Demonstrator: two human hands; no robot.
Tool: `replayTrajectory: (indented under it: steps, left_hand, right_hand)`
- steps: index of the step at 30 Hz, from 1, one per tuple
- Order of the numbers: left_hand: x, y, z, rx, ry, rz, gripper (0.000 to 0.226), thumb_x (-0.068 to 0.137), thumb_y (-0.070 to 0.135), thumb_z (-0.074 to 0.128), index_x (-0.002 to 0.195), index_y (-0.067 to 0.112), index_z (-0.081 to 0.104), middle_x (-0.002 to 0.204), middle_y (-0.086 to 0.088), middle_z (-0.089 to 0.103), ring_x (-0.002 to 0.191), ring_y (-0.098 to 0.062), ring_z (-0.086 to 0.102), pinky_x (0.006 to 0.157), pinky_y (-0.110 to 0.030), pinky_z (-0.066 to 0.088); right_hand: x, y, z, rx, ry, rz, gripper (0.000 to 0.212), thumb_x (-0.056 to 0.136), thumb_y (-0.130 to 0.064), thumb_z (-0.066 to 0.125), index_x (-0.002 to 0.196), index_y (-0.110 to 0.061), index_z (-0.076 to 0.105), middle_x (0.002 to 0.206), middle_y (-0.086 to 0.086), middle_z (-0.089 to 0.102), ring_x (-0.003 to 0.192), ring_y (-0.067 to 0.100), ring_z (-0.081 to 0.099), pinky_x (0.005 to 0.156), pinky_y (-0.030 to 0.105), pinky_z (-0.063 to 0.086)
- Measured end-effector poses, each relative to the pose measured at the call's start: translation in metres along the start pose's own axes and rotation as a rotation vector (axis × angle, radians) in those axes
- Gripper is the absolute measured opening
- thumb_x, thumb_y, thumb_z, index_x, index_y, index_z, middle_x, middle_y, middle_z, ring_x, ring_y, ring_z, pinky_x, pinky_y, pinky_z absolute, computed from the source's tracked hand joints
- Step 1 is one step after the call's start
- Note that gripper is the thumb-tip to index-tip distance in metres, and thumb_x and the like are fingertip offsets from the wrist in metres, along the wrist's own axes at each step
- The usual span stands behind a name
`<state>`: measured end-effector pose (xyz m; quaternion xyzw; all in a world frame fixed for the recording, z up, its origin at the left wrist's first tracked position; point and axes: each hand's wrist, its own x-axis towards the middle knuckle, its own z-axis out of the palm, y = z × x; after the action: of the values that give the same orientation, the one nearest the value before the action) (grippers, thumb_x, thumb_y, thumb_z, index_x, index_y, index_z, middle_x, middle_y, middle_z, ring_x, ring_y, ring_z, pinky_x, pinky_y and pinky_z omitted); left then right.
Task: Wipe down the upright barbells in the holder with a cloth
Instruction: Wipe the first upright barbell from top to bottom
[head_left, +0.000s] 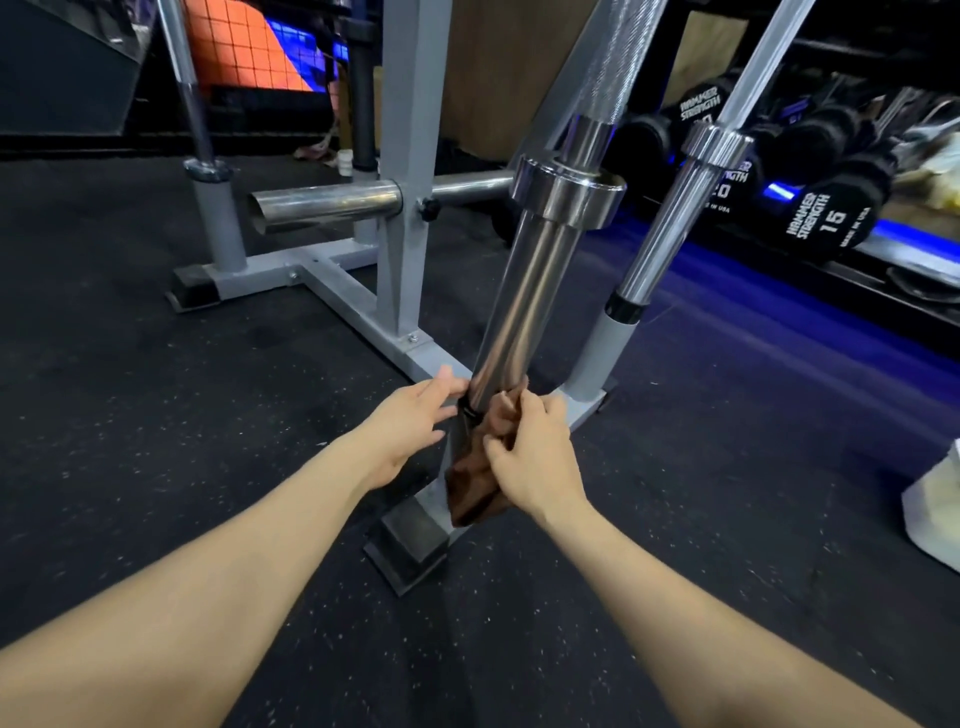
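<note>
- The holder (332, 270) was a grey steel frame standing on dark speckled rubber flooring (156, 415), with black end caps on its feet.
- Three grey upright tubes on the frame each contained one barbell end.
- The tube at 6 o'clock of the frame held the nearest barbell (524, 291), whose chrome sleeve rose toward 1 o'clock and ended in a wide collar.
- The tube at 3 o'clock (602, 358) held a second barbell (670, 218), slimmer in view and leaning the same way.
- The tube at 10 o'clock (221, 234) held a third barbell (184, 78).
- A horizontal chrome peg (322, 202) projected from the centre post toward 9 o'clock.
- The right hand (530, 457) gripped a brown cloth (478, 483), fingers curled round it, at the base of the nearest sleeve; the cloth's tail hung down over the tube.
- The left hand (410, 426) lay at 9 o'clock of the same sleeve base, fingers extended and apart, fingertips touching the black ring at the tube mouth.
- Black dumbbells (831, 218) marked "HAMMER STRENGTH" lay in a row at 2 o'clock, above a blue light strip.
- A white bag (935, 499) sat at 4 o'clock.
</note>
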<state>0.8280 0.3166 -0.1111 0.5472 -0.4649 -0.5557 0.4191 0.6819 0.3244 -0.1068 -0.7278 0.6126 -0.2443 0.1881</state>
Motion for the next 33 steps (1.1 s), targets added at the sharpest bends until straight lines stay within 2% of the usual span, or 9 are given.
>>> replayTrajectory:
  steps: [4,10,13,16,19,24,26,28,33]
  left_hand:
    - [-0.007,0.01,0.0,0.039,0.001,-0.049,0.051,0.1,0.05,0.025,0.133,0.022,0.052,0.14,0.005,0.049,0.126,-0.01,0.047,0.106,-0.034,0.036]
    - [-0.028,0.027,-0.011,0.02,-0.024,-0.094,0.046,0.096,0.055,0.033,0.123,0.029,0.059,0.131,0.005,0.057,0.122,-0.012,0.049,0.11,-0.04,0.031]
    - [-0.044,0.031,-0.023,-0.069,-0.069,-0.016,0.05,0.09,0.046,0.054,0.137,0.033,0.044,0.139,0.006,0.049,0.125,-0.012,0.048,0.107,-0.037,0.035]
    - [-0.056,0.032,-0.016,-0.05,-0.174,0.086,0.085,0.069,0.029,0.079,0.136,0.052,0.03,0.14,0.013,0.039,0.126,-0.013,0.048,0.109,-0.042,0.037]
    - [-0.062,0.039,0.007,-0.015,-0.216,0.225,0.09,0.07,0.013,0.082,0.135,0.049,0.031,0.138,0.007,0.049,0.124,-0.011,0.052,0.104,-0.035,0.044]
    - [-0.061,0.054,0.02,0.062,0.018,0.332,0.06,0.065,0.026,0.083,0.117,0.039,0.055,0.12,0.0,0.062,0.108,-0.015,0.062,0.097,-0.04,0.05]
    - [-0.062,0.065,0.019,0.162,0.166,0.333,0.053,0.066,0.029,0.085,0.109,0.038,0.055,0.116,0.002,0.062,0.103,-0.015,0.063,0.094,-0.042,0.051]
    - [-0.062,0.081,0.016,0.212,0.377,0.375,0.047,0.069,0.029,0.083,0.104,0.037,0.052,0.116,0.003,0.06,0.101,-0.014,0.06,0.09,-0.039,0.052]
    - [-0.04,0.113,0.035,0.473,0.73,0.541,0.056,0.081,0.035,0.071,0.13,0.03,0.046,0.121,-0.001,0.038,0.103,-0.016,0.047,0.092,-0.029,0.039]
  right_hand:
    - [-0.011,-0.001,-0.015,0.054,-0.083,-0.155,0.038,0.082,-0.01,0.066,0.117,-0.011,0.052,0.116,0.0,0.05,0.107,0.013,0.049,0.08,0.011,0.031]
    - [-0.008,-0.021,-0.032,0.264,-0.048,-0.224,0.04,0.074,-0.008,0.077,0.1,-0.019,0.049,0.107,-0.001,0.059,0.097,0.01,0.054,0.073,0.005,0.035]
    - [-0.004,-0.025,-0.049,0.337,-0.049,-0.227,0.04,0.071,-0.008,0.079,0.099,-0.02,0.052,0.109,0.001,0.061,0.098,0.012,0.056,0.077,0.015,0.036]
    - [-0.004,-0.027,-0.059,0.523,-0.158,-0.153,0.037,0.069,-0.01,0.075,0.099,-0.023,0.058,0.117,0.007,0.06,0.102,0.016,0.059,0.087,0.026,0.044]
    - [-0.005,-0.031,-0.065,0.684,-0.26,-0.111,0.046,0.057,-0.021,0.063,0.103,-0.027,0.06,0.12,0.007,0.059,0.107,0.019,0.06,0.097,0.043,0.048]
    - [0.003,-0.03,-0.089,0.761,-0.329,-0.109,0.041,0.063,-0.021,0.051,0.102,-0.018,0.061,0.112,0.008,0.063,0.101,0.02,0.061,0.087,0.039,0.051]
    - [0.009,-0.025,-0.102,0.755,-0.277,-0.108,0.026,0.075,-0.019,0.052,0.099,-0.023,0.059,0.1,-0.001,0.063,0.09,0.013,0.058,0.076,0.031,0.048]
    - [0.018,-0.016,-0.112,0.781,-0.182,-0.057,0.019,0.088,-0.013,0.049,0.098,-0.028,0.058,0.097,-0.005,0.06,0.092,0.012,0.055,0.079,0.032,0.046]
    - [0.032,-0.002,-0.109,0.701,-0.011,-0.094,0.024,0.09,-0.012,0.052,0.111,-0.024,0.058,0.105,-0.003,0.06,0.095,0.013,0.055,0.084,0.031,0.045]
